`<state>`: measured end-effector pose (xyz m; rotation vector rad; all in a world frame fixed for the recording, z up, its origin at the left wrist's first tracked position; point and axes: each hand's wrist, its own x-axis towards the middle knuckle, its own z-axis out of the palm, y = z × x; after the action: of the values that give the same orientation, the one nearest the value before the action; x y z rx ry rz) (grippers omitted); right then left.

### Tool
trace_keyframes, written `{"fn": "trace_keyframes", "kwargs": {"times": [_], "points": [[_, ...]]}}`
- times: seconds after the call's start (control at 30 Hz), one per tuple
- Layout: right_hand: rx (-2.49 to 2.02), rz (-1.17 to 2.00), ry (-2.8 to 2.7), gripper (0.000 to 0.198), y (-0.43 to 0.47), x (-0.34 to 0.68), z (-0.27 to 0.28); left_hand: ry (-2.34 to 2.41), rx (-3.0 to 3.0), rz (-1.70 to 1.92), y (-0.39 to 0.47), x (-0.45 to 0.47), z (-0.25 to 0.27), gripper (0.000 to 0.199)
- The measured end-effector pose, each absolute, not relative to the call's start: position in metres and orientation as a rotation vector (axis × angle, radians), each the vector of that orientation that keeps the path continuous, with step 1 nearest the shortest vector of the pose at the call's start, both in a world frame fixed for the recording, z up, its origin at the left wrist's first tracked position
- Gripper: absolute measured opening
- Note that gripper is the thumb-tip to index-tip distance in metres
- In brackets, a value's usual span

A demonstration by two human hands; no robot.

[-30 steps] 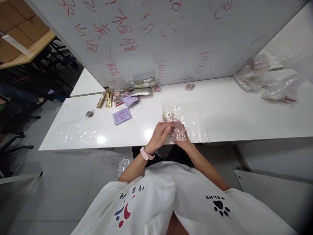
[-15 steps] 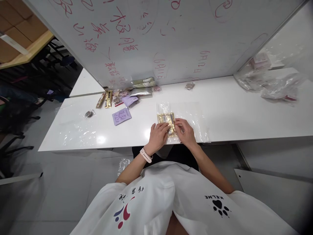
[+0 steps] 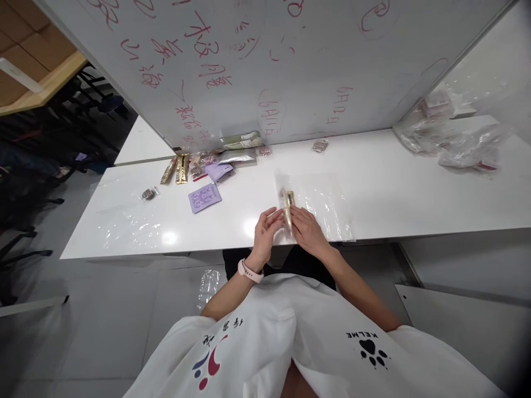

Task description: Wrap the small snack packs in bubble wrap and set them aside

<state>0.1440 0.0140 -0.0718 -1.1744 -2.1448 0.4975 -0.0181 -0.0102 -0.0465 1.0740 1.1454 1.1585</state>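
In front of me at the table edge lies a clear plastic bag (image 3: 327, 199) with gold packets (image 3: 291, 198) in its left part. That left part is tipped up on edge, its gold side partly hidden by my fingers. My left hand (image 3: 264, 231), with a pale pink band on the wrist, has its fingers closed against the raised left side. From the right, my right hand (image 3: 309, 231) holds the packets, its fingers curled over them. The right part of the bag spreads flat on the table.
A purple packet (image 3: 205, 198) lies left of my hands. Behind it are gold sticks (image 3: 181, 168), a silver pouch (image 3: 238, 156) and green packs (image 3: 240, 139) along the whiteboard (image 3: 307, 66). Small wrapped pieces (image 3: 149, 193) lie at left. Crumpled plastic bags (image 3: 468, 141) are at right.
The left part of the bag with the gold packets has gone from flat to tipped up on edge. My left hand has turned sideways against it, and my right hand has moved left over the packets.
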Motion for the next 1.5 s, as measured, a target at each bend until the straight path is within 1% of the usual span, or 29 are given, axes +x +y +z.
{"fn": "trace_keyframes", "kwargs": {"times": [0.1,0.23,0.4,0.47,0.57,0.67,0.77,0.87,0.93,1.03,1.17,1.23,1.33,1.4,1.5], "points": [[-1.178,0.525,-2.026,0.036,0.01,0.146,-0.073,1.173,1.438,1.128,-0.019,-0.007,-0.045,0.039],[-1.301,0.599,-1.75,0.028,0.007,0.149,-0.072,1.277,1.988,0.978,-0.021,0.001,-0.049,0.043],[-1.223,0.885,-1.792,0.027,0.015,0.174,-0.068,1.397,2.26,0.788,-0.019,0.008,-0.058,0.051],[-1.247,0.937,-1.692,0.026,0.016,0.181,-0.068,1.442,2.302,0.723,-0.019,0.014,-0.06,0.054],[-1.336,0.783,-1.533,0.03,0.013,0.178,-0.067,1.468,2.329,0.671,-0.018,0.021,-0.058,0.055],[-1.349,0.577,-1.691,0.034,0.006,0.167,-0.065,1.34,2.288,0.751,-0.015,0.023,-0.051,0.048],[-1.369,0.493,-1.808,0.037,0.001,0.162,-0.063,1.267,1.958,0.958,-0.013,0.02,-0.043,0.042],[-1.394,0.493,-1.836,0.037,-0.001,0.166,-0.062,1.187,1.552,1.102,-0.015,0.02,-0.039,0.047],[-1.407,0.487,-1.857,0.039,-0.003,0.171,-0.061,1.097,1.437,1.14,-0.017,0.022,-0.039,0.047],[-1.445,0.458,-1.894,0.041,-0.006,0.177,-0.06,1.019,1.494,1.115,-0.019,0.029,-0.042,0.044],[-1.596,0.346,-1.912,0.036,-0.011,0.185,-0.059,1.089,1.878,0.982,-0.013,0.041,-0.051,0.042],[-1.69,0.244,-1.899,0.034,-0.013,0.189,-0.059,1.12,2.081,0.889,-0.007,0.048,-0.055,0.045],[-1.777,0.085,-1.769,0.031,-0.019,0.194,-0.062,1.121,2.251,0.768,-0.001,0.058,-0.058,0.054],[-1.732,0.034,-1.711,0.033,-0.024,0.194,-0.065,1.073,2.26,0.739,0.001,0.063,-0.057,0.053],[-1.614,0.06,-1.775,0.036,-0.031,0.191,-0.069,1.066,2.009,0.879,0.001,0.065,-0.056,0.041]]}}
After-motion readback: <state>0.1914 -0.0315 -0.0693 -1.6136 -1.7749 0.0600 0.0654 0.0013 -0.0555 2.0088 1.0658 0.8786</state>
